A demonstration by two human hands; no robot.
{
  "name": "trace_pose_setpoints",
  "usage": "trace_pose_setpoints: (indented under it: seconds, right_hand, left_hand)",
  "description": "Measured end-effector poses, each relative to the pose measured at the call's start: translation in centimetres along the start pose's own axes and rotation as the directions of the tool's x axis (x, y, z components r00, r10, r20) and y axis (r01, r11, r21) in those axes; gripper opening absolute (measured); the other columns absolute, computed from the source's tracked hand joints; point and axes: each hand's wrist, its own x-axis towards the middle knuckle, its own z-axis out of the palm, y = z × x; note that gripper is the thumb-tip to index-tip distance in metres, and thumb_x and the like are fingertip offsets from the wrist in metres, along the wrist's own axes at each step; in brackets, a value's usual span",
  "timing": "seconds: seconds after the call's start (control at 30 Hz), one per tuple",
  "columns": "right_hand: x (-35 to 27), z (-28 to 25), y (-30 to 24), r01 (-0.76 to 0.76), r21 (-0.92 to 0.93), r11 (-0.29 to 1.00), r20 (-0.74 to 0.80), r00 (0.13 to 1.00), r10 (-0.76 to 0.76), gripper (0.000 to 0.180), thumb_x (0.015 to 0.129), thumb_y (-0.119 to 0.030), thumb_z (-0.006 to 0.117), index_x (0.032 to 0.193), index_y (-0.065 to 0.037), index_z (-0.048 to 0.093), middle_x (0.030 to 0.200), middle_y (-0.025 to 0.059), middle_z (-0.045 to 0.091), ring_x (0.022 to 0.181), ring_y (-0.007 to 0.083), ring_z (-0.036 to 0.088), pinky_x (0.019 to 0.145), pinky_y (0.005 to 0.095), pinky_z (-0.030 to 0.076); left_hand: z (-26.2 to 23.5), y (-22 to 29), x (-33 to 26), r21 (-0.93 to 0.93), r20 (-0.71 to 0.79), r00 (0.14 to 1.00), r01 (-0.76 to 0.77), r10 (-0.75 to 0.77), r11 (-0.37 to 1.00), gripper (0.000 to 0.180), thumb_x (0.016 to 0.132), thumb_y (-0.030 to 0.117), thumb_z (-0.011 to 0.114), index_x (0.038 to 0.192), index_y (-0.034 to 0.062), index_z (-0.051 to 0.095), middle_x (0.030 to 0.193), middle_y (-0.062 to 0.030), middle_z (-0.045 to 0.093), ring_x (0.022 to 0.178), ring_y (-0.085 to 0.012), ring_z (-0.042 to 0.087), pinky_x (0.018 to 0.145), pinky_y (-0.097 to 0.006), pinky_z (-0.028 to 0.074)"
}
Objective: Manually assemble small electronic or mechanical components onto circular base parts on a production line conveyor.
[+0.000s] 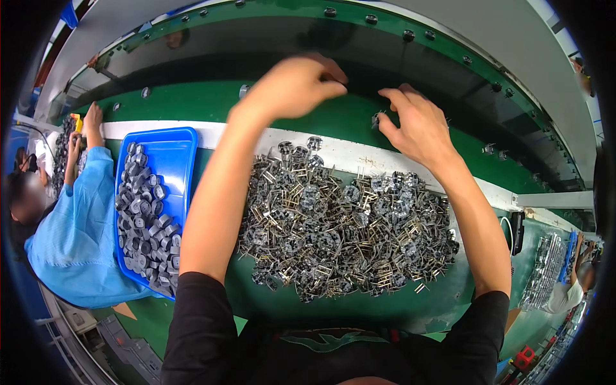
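Note:
My left hand (292,86) hangs over the green conveyor belt (199,99), blurred by motion. Its thumb points right beneath curled fingers, and I cannot make out anything between them. Farther right, my right hand (416,125) is open above the belt, thumb and fingers apart. Close by its thumb tip lies a small dark round part (375,120). Between my forearms spreads a large heap of small round clear-and-dark parts with metal pins (346,224), piled on the green tabletop (250,298).
A blue tray (173,138) holding grey round caps (144,212) stands left of the heap. Beyond it, a person in a blue garment (90,224) reaches to the belt. A white rail (366,156) edges the belt. Scattered parts (494,152) sit along it. Metallic pieces (544,273) lie far right.

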Motion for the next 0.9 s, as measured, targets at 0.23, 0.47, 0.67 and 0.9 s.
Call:
trace_pose_setpoints:
  seconds: [0.23, 0.47, 0.67, 0.9]
  right_hand:
    - [1.7, 1.8, -4.5, 0.142, 0.553, 0.821, 0.303, 0.884, -0.357, 0.030, 0.087, -0.011, 0.071, 0.117, -0.007, 0.069, 0.100, 0.0104, 0.061, 0.097, 0.0297, 0.062, 0.084, 0.0388, 0.050]
    - [2.5, 3.0, -4.7, 0.115, 0.604, 0.789, 0.315, 0.875, -0.368, 0.018, 0.082, -0.016, 0.077, 0.095, -0.005, 0.074, 0.097, 0.0078, 0.062, 0.097, 0.0284, 0.063, 0.082, 0.0406, 0.051]
    - [2.0, 1.5, -5.4, 0.075, 0.572, 0.817, 0.375, 0.861, -0.342, 0.019, 0.082, -0.012, 0.075, 0.099, -0.005, 0.071, 0.096, 0.0094, 0.062, 0.092, 0.0291, 0.064, 0.079, 0.0407, 0.052]
    - [3.4, 1.2, -4.4, 0.000, 0.491, 0.871, 0.423, 0.874, -0.239, 0.013, 0.084, -0.014, 0.076, 0.095, -0.006, 0.076, 0.084, 0.0081, 0.065, 0.077, 0.0252, 0.064, 0.070, 0.0356, 0.050]
  left_hand:
    - [-1.0, -4.0, -2.6, 0.161, -0.013, 0.996, 0.084, -0.083, 0.983, 0.049, 0.084, 0.020, 0.076, 0.131, 0.0119, 0.066, 0.120, -0.0162, 0.067, 0.086, -0.0258, 0.066, 0.081, -0.037, 0.054]
    - [0.2, -4.7, -2.8, 0.078, 0.041, 0.987, 0.154, -0.157, 0.985, 0.037, 0.077, 0.006, 0.080, 0.113, 0.0062, 0.074, 0.107, -0.0132, 0.065, 0.086, -0.0238, 0.066, 0.079, -0.036, 0.053]
    - [0.8, -5.2, -3.3, -0.026, 0.029, 0.989, 0.145, -0.144, 0.989, 0.038, 0.074, 0.005, 0.080, 0.112, 0.0058, 0.075, 0.102, -0.0103, 0.064, 0.081, -0.0193, 0.063, 0.076, -0.034, 0.052]
    - [1.6, -5.2, -3.1, -0.121, 0.003, 0.992, 0.124, -0.124, 0.985, 0.044, 0.073, 0.007, 0.081, 0.116, 0.0069, 0.073, 0.105, -0.0095, 0.064, 0.084, -0.0200, 0.063, 0.077, -0.034, 0.052]
